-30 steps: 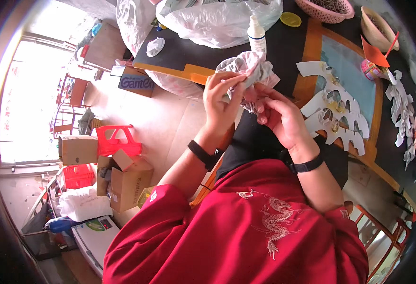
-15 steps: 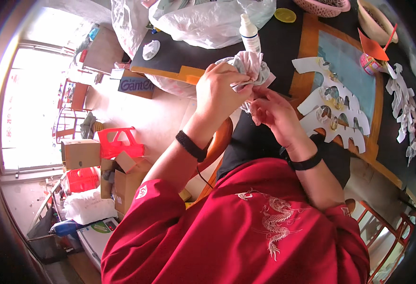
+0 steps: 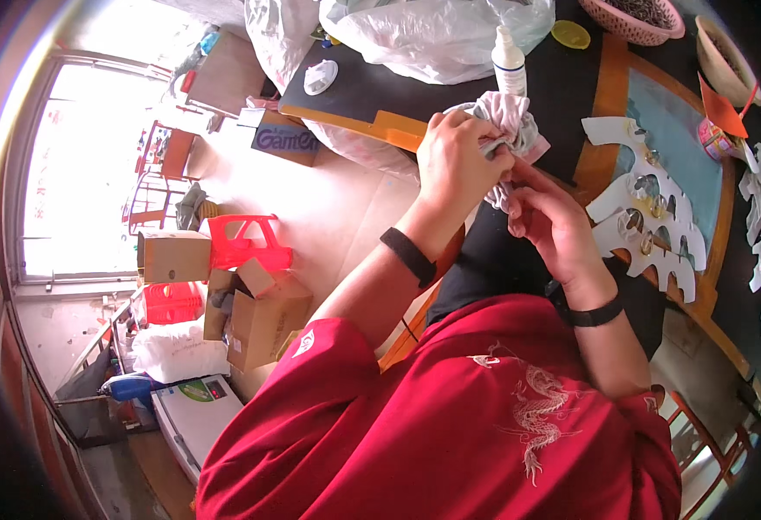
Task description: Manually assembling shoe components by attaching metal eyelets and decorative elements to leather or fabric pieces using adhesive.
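My left hand is closed on a bunched cloth, pale grey and pink, held above my lap at the table's edge. Close beneath it, my right hand has its fingers curled in, and the fingertips meet the left hand at the cloth's lower folds. Whatever lies between those right fingers is too small or hidden to make out. A white bottle with a dark band stands just behind the cloth. To the right, scalloped white card strips carry several clear and amber rings or bangles.
A plastic bag, a yellow lid, a pink basket and a cream basket are on the dark table. A pink tub holds orange card. Left on the floor are a red stool and cartons.
The whole view has shifted, so everything sits farther right in the picture. Both hands stay together at the cloth, with the right fingers slightly more curled.
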`<state>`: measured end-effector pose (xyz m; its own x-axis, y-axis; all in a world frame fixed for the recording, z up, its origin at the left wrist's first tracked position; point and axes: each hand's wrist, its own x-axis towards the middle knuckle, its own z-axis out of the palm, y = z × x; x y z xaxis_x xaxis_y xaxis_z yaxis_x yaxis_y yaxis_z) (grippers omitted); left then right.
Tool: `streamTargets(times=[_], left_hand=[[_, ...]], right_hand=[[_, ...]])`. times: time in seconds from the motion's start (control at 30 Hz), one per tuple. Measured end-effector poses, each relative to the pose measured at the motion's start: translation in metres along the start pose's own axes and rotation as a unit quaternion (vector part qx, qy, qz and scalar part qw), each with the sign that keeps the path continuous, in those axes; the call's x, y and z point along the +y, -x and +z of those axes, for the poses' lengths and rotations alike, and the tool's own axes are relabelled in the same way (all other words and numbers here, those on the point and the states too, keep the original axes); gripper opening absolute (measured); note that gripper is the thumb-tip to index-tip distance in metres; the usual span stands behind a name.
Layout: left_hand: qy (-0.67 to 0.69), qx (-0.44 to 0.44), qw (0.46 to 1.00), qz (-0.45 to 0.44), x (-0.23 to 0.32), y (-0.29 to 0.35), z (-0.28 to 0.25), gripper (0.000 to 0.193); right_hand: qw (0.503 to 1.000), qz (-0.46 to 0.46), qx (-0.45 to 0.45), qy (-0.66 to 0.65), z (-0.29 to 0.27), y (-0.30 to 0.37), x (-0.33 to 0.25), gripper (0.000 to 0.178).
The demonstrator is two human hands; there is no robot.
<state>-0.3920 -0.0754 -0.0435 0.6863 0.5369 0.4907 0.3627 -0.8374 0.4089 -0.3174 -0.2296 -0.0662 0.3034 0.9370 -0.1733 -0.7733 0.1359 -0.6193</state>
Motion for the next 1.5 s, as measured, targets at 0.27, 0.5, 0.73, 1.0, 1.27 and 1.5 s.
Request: streamTargets(times=[0.27,0.5,0.73,1.0,1.27,1.5], left_hand=[[0.014,0.016,1.000,-0.001,-0.006,-0.003,0.002,0.024],[0.129,0.001,0.991,-0.024,-0.021,0.000,-0.001,0.017],[0.449,-0.066,0.876,-0.161,-0.024,0.008,-0.030,0.028],[0.239,0.033,0.969,-0.055,-0.010,0.019,-0.041,0.022],[0.188,0.122,0.975,0.000,-0.012,0.007,-0.017,0.018],[0.082,-0.003,0.986,0.148,-0.004,0.025,-0.027,0.021]], right_hand=[[0.999,0.003,0.001,-0.036,-0.007,0.025,-0.006,0.047],[0.999,-0.008,0.001,-0.031,-0.007,0.025,-0.008,0.050],[0.999,-0.025,-0.025,-0.033,0.006,0.032,-0.017,0.048],[0.997,-0.040,-0.050,-0.049,0.011,0.043,-0.023,0.046],[0.996,0.016,-0.004,-0.083,0.006,0.007,-0.001,0.041],[0.998,0.045,-0.004,-0.037,0.001,-0.002,0.006,0.030]])
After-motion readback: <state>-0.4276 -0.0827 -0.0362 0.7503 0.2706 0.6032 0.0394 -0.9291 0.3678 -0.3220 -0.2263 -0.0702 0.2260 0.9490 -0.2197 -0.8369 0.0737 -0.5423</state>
